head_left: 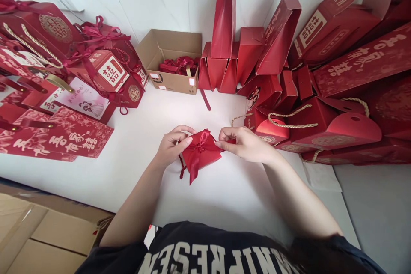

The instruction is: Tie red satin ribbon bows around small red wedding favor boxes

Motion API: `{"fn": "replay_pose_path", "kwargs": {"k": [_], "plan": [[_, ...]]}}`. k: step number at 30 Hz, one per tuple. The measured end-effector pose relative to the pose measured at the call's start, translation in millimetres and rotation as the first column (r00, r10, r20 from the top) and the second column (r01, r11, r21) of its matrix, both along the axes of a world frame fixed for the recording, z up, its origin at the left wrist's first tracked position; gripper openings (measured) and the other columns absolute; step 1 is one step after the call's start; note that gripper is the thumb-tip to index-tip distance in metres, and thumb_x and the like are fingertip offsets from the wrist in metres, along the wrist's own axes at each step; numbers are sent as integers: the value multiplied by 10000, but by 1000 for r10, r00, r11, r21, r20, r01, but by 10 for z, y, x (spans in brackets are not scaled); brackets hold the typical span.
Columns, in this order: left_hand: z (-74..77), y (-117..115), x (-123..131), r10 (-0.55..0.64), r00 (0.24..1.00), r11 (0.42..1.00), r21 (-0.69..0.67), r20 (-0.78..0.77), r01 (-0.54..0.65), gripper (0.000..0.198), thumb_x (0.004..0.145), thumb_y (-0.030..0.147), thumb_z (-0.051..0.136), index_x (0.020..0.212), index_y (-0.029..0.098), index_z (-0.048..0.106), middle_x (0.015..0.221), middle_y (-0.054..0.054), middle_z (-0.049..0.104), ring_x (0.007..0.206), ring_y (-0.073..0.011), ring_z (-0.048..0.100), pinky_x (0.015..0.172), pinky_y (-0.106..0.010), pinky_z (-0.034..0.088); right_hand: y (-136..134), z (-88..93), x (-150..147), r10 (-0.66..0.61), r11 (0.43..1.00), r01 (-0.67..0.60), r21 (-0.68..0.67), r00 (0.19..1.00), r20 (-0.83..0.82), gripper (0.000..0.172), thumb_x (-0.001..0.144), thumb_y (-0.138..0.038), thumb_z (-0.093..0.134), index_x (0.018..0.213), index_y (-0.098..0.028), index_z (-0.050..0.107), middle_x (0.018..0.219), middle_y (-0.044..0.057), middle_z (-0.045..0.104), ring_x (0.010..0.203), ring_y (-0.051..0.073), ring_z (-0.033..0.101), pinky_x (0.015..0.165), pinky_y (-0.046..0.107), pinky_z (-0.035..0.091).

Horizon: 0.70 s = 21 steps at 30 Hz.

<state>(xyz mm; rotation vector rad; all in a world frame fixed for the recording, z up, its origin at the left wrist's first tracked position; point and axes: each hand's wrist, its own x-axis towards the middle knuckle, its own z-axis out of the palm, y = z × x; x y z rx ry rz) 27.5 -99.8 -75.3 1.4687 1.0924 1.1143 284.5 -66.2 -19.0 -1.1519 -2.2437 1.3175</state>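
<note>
A small red gift box [208, 159] sits over the white table in front of me, with a shiny red ribbon [203, 142] tied in a bow on its top. One ribbon tail hangs down its near side. My left hand [175, 144] grips the box's left upper edge between thumb and fingers. On the other side, my right hand [240, 142] is closed in a pinch on the ribbon's right end, beside the box. A dark red twisted cord [182, 168] dangles from the box's left side, below my left hand.
An open cardboard box [173, 83] with red ribbons [178, 65] inside stands at the back. Finished-looking red gift boxes [112, 72] and bags [77, 132] crowd the left. More red boxes [321, 124] stack up on the right. A larger carton [61, 231] lies lower left.
</note>
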Motion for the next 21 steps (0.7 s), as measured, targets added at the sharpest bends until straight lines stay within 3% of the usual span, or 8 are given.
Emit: {"fn": "replay_pose_path", "kwargs": {"k": [5,10,16,21], "plan": [[-35,22,28,34,999,999,9,-12,-33,435,881,318,610,519,150,437,1026,-73,605,808,-165,584,736,-317,447,38,-25,13,-43,999,43,-13,999,-14,260,887,-406,577,748,-187,567,639,-31,595,540,92,442,527,229,335],[-52,29,65,56,997,998,13,52,-57,399,886,300,605,531,155,496,1012,-73,620,892,-183,596,808,-325,460,16,-70,-38,-48,978,4,-210,978,-203,237,874,-425,615,929,-205,547,703,-21,625,641,127,552,628,256,408],[-54,25,71,54,995,999,1,82,-54,417,899,308,587,520,155,501,1017,-73,625,909,-185,595,845,-331,459,-25,-156,-84,-26,981,-25,-190,965,-261,246,860,-348,643,1056,-233,550,766,-28,571,670,129,501,621,261,387],[-79,40,62,14,987,996,-90,159,0,401,884,350,607,543,149,538,1064,-75,608,918,-194,591,846,-332,464,0,-185,-73,-9,978,-50,-202,959,-282,221,874,-302,619,1074,-237,550,797,-24,557,697,130,501,651,265,400]]}}
